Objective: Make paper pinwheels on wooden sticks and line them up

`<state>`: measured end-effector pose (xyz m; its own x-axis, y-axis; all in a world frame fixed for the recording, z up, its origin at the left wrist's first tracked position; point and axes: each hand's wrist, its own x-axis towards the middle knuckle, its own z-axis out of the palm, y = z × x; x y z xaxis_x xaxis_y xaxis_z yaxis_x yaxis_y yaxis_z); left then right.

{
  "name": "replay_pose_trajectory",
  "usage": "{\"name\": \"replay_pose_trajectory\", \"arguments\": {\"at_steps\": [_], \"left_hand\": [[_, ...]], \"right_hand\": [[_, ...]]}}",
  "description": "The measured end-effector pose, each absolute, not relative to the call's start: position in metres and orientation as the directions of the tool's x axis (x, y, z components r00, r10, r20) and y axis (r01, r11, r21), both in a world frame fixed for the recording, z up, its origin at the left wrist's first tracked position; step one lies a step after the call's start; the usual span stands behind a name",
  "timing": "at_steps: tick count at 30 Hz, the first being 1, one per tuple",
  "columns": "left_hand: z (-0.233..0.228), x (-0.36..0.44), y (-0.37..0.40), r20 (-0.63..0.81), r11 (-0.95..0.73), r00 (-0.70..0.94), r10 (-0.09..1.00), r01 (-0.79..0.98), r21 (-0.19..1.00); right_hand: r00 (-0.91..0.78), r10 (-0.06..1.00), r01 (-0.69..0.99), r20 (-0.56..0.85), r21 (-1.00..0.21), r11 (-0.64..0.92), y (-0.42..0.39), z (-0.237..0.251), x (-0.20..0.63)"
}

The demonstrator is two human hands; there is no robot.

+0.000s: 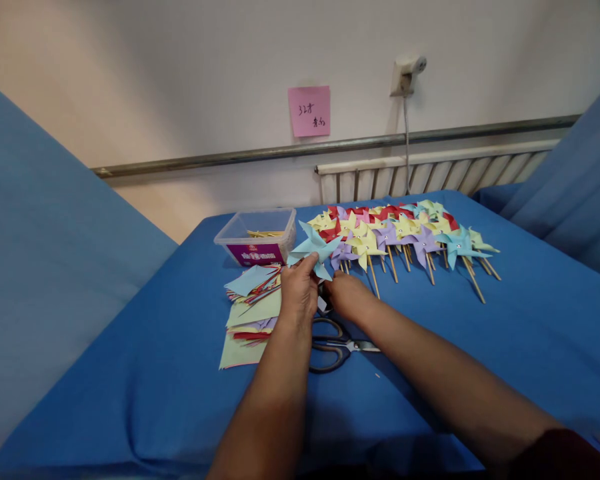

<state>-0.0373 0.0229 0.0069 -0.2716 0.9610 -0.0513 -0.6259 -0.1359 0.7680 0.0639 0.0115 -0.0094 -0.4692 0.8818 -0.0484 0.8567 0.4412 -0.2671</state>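
Note:
A light blue paper pinwheel (314, 244) is pinched in my left hand (301, 283), its folded blades facing up near the middle of the table. Just right of it and lower, my right hand (347, 293) reaches down with bent fingers. Its fingertips are hidden, so what they touch or hold cannot be seen. Something small, dark and white (323, 303) shows between the two hands. Dark-handled scissors (336, 347) lie below my hands, with the blades pointing right. Left of my left wrist are stacks of coloured paper (253, 310).
Many finished pinwheels on sticks (387, 233) lie piled at the back right. A clear plastic box (255, 230) holding thin sticks stands at the back left. The table wears a blue cloth (155, 373). A radiator (430, 175) and wall socket (405, 75) are behind.

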Motion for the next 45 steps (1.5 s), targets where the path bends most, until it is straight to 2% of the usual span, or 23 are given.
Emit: {"name": "replay_pose_trajectory", "arguments": {"at_steps": [8, 11, 18, 31, 40, 43, 45], "left_hand": [[0.011, -0.037, 0.02, -0.066, -0.132, -0.284, 0.956, -0.622, 0.772], [0.012, -0.037, 0.019, -0.068, -0.132, -0.287, 0.956, -0.621, 0.773], [0.014, -0.036, 0.018, -0.068, -0.127, -0.275, 0.959, -0.632, 0.765], [0.015, -0.035, 0.016, -0.055, -0.125, -0.254, 0.966, -0.641, 0.757], [0.013, -0.037, 0.019, -0.068, -0.136, -0.288, 0.955, -0.631, 0.763], [0.014, -0.036, 0.019, -0.054, -0.142, -0.28, 0.959, -0.633, 0.761], [0.014, -0.035, 0.018, -0.055, -0.139, -0.28, 0.958, -0.628, 0.766]], "right_hand": [[-0.368, 0.93, 0.901, -0.019, -0.252, 0.352, -0.002, 0.001, 0.062], [-0.409, 0.913, 0.882, -0.008, -0.26, 0.393, -0.005, 0.006, 0.064], [-0.506, 0.858, 0.846, -0.09, -0.247, 0.473, 0.004, 0.001, 0.06], [-0.484, 0.869, 0.862, -0.101, -0.223, 0.455, 0.002, 0.002, 0.049], [-0.472, 0.881, 0.837, 0.01, -0.309, 0.452, 0.006, 0.002, 0.068], [-0.422, 0.904, 0.804, 0.074, -0.43, 0.411, 0.007, 0.0, 0.083], [-0.435, 0.898, 0.761, 0.062, -0.508, 0.403, 0.005, -0.005, 0.095]]}}
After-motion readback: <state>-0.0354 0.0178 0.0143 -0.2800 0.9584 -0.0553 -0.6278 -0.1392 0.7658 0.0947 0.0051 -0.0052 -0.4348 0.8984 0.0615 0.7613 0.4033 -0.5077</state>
